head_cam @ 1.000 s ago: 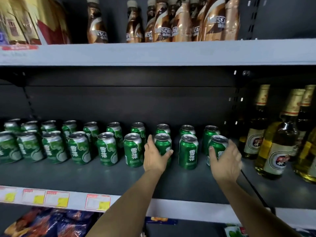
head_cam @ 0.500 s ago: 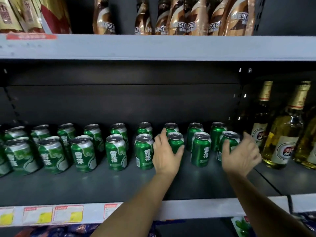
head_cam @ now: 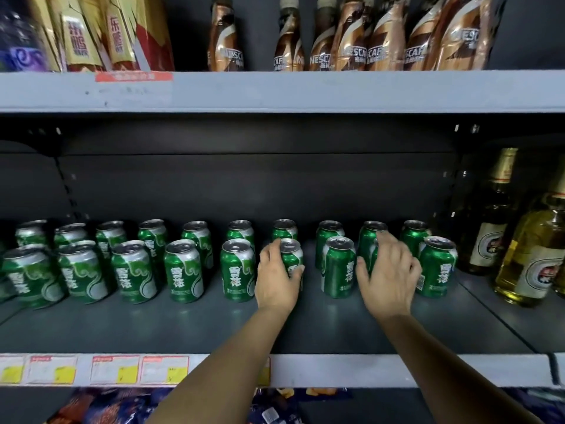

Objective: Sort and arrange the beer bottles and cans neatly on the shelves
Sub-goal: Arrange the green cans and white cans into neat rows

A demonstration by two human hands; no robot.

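Middle shelf (head_cam: 336,328): green beer cans (head_cam: 183,272) upright in two rows, ten in back row. Beer bottles (head_cam: 492,228) at right end, two plainly visible. Left hand (head_cam: 276,280) curled round front-row can (head_cam: 292,258). Right hand (head_cam: 389,276) wraps mostly hidden can (head_cam: 373,258) beside rightmost front can (head_cam: 435,266). Upper shelf (head_cam: 275,91): brown coffee bottles (head_cam: 351,41), gold packs (head_cam: 91,32).

Twenty green beer cans (head_cam: 183,272) on the middle shelf (head_cam: 336,325), ten far, ten near, one mostly hidden. Two hands. Seven brown coffee bottles (head_cam: 225,41) above. At least two glass beer bottles (head_cam: 492,221) right. Four price tags (head_cam: 114,369).
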